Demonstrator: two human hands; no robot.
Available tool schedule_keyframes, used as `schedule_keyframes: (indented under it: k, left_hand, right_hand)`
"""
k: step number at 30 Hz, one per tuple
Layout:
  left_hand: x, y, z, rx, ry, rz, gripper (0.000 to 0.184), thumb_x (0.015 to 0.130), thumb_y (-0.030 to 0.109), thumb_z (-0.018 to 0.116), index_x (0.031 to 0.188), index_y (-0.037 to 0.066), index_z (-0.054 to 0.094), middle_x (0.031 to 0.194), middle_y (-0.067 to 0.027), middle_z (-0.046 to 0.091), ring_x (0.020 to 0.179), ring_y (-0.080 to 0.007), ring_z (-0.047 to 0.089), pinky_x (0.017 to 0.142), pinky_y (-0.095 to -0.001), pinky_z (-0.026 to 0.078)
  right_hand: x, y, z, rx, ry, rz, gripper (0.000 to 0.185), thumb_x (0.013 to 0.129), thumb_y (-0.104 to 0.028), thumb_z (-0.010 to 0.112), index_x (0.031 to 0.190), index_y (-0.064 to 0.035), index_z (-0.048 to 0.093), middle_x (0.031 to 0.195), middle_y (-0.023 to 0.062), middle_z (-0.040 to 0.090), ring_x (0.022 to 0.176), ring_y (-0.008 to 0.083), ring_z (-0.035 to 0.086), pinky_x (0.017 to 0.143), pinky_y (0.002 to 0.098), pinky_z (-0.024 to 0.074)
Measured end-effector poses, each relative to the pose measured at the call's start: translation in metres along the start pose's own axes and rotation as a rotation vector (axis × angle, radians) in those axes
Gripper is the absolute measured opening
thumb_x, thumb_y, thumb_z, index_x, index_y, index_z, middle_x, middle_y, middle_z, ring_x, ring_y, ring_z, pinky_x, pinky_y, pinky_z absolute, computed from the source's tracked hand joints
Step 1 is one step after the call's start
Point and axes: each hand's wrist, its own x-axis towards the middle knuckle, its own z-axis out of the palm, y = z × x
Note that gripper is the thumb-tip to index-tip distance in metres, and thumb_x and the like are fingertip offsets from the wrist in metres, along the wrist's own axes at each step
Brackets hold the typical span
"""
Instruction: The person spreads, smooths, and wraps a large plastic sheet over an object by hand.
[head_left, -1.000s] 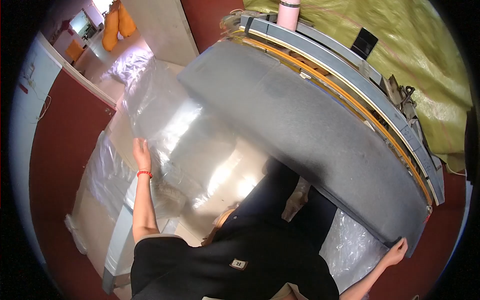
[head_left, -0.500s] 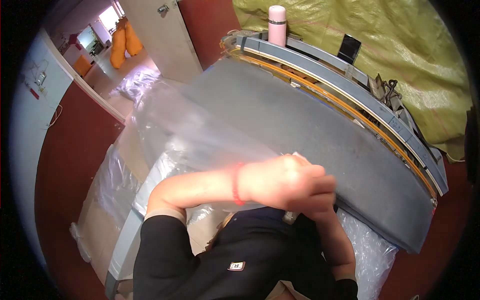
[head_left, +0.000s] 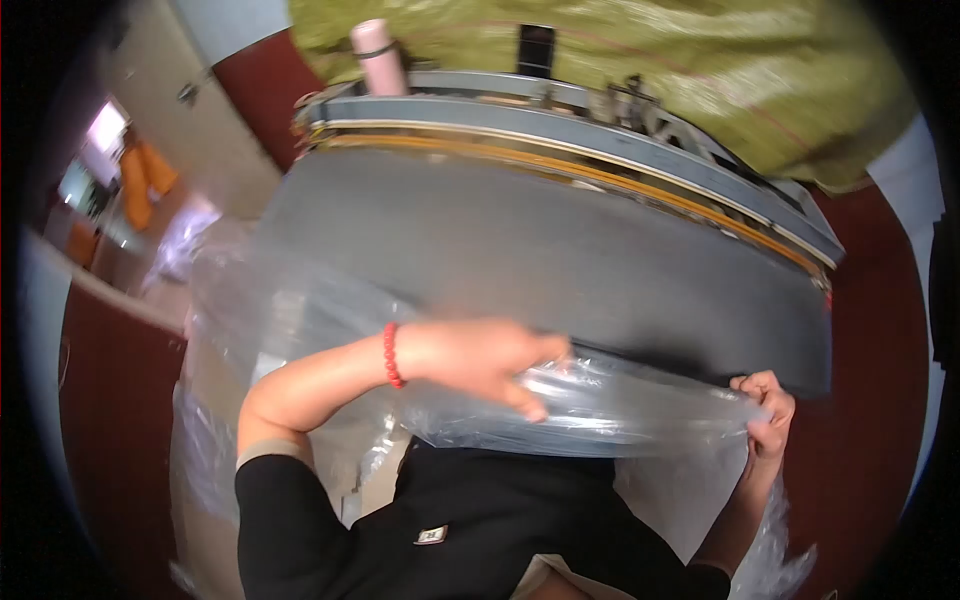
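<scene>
A long sheet of clear plastic film [head_left: 620, 405] stretches across the front edge of the grey flat work surface [head_left: 500, 240]. My right hand [head_left: 768, 408] is closed on the film's right end, near the surface's front right corner. Over the film's middle hovers my left hand [head_left: 475, 358], slightly blurred, with thumb and fingers apart; whether it touches the film I cannot tell. A red bead bracelet [head_left: 391, 355] circles that wrist. More film trails away to the left, past the surface's left side.
Behind the surface runs a blue-grey metal bar [head_left: 560, 130] with an orange strip along it. A pink flask [head_left: 379, 60] and a dark phone-like rectangle [head_left: 536, 50] are at the back. Metal tools [head_left: 635, 105] lie further right. At left is a door [head_left: 195, 110].
My hands were together in front of me; now they are apart, the right drawn out to the right with the film, the left open over it. The view has turned right.
</scene>
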Motion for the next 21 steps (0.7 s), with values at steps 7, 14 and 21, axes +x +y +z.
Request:
schedule_keyframes:
  k: [7,14,21]
  left_hand:
    - [-0.055,-0.087,-0.004,0.1,-0.136,-0.117,0.021,0.075,0.023,0.061,0.089,0.007,0.057,0.073,-0.0124,0.059,0.067,-0.0294,0.057,0.06,-0.0348,0.043]
    - [-0.297,-0.177,-0.146,1.081,0.18,-1.306,0.013,0.068,0.011,0.053,0.075,0.008,0.064,0.078,-0.0155,0.061,0.077,-0.032,0.06,0.067,-0.0407,0.049]
    - [-0.236,-0.061,-0.175,1.263,1.849,-0.303,0.013,0.075,0.004,0.058,0.087,0.002,0.055,0.081,-0.013,0.056,0.074,-0.028,0.055,0.067,-0.035,0.044]
  right_hand:
    - [-0.015,-0.062,-0.117,-1.207,0.207,0.061,0.017,0.058,-0.002,0.057,0.065,-0.003,0.042,0.058,0.0005,0.04,0.054,0.0077,0.037,0.049,0.022,0.0318]
    - [0.007,-0.02,-0.172,-1.547,0.397,0.041,0.003,0.073,-0.003,0.053,0.075,-0.0016,0.051,0.069,0.0116,0.053,0.062,0.0235,0.053,0.06,0.0303,0.0423]
    - [0.041,0.037,-0.128,-1.413,0.23,0.28,0.016,0.069,0.002,0.049,0.081,-0.0031,0.058,0.072,0.0167,0.059,0.07,0.0292,0.06,0.063,0.0326,0.0444]
